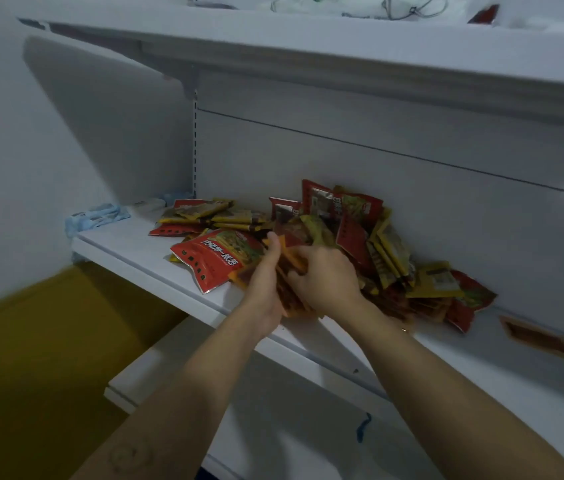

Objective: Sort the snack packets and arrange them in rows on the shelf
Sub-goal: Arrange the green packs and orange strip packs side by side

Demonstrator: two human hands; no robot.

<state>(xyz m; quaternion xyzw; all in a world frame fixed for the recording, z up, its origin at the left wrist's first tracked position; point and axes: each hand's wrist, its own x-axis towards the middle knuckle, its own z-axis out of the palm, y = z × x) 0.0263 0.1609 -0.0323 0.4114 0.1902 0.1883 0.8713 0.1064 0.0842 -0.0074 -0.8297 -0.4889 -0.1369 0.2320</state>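
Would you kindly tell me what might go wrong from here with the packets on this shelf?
1. The large red glossy packet lies near the front edge of the white shelf, beside the left hand; a nudge might push it off.
2. The stack of orange-brown packets, gripped by the left hand and the right hand, could fan out and slip.
3. The loose heap of red and yellow packets leans on the back panel and may slide if disturbed.

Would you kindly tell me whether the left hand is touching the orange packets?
Touching. The head view shows the left hand with its thumb and fingers wrapped round the stack of orange packets.
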